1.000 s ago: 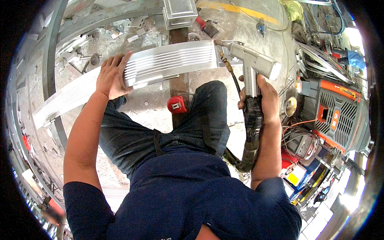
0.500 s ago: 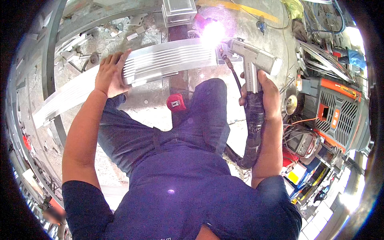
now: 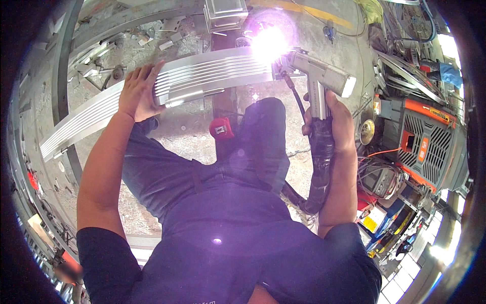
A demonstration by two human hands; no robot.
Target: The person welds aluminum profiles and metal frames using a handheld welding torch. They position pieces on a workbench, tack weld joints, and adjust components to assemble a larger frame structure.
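My right hand [image 3: 340, 119] is wrapped round the grip of a grey handheld welding gun [image 3: 326, 75], with a black-wrapped cable [image 3: 320, 164] running down along my forearm. A blinding white-violet arc [image 3: 272, 43] burns at its tip, hiding the exact contact with the metal. A long ribbed silvery metal panel [image 3: 212, 68] stretches from the arc to the lower left. Across its middle lies my left hand [image 3: 139, 91], fingers over the far edge and thumb side near the ribs, gripping it. Between my knees is a red tape measure [image 3: 221, 128].
An orange and grey machine [image 3: 425, 144] stands at the right beside tangled cables and tools. Metal offcuts [image 3: 93, 68] litter the floor at the far left, next to a dark steel beam [image 3: 62, 76]. A square metal piece [image 3: 225, 14] sits beyond the panel.
The arc's violet halo looks larger and the surroundings darker. Both hands keep their grip, with the panel and gun in nearly the same place.
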